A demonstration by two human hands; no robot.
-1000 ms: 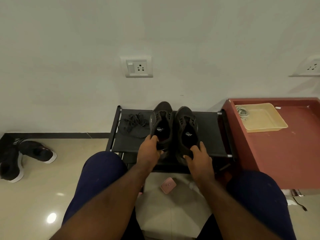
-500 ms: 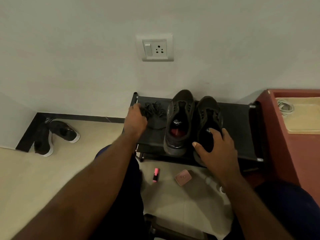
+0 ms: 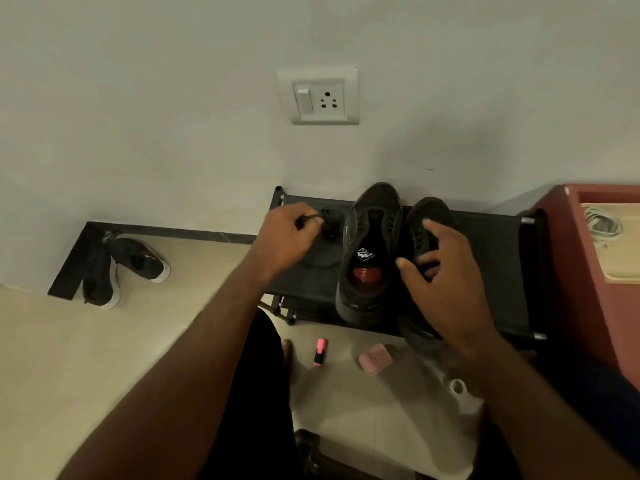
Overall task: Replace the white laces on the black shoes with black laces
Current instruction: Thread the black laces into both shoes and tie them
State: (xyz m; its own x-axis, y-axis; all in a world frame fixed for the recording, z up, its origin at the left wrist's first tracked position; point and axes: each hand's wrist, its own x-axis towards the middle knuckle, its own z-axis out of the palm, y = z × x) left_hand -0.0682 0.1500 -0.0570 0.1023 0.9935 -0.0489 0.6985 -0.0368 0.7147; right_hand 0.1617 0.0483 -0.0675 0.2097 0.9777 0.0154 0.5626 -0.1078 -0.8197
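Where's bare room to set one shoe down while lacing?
Free: the rack between the right-hand shoe and the red cabinet; floor between rack and spare sneakers. Crowded: rack's left end, where the left hand pinches the black laces.

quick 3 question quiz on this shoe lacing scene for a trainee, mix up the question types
1. True or false: the left hand pinches a black lace from the pile on the rack.
2. Pick one: the right hand touches
A. the shoe nearer the red cabinet
B. a pink marker
C. the wall socket
3. Short answer: how many shoes stand on the rack?

Key: 1 true; 2 A; 3 two.
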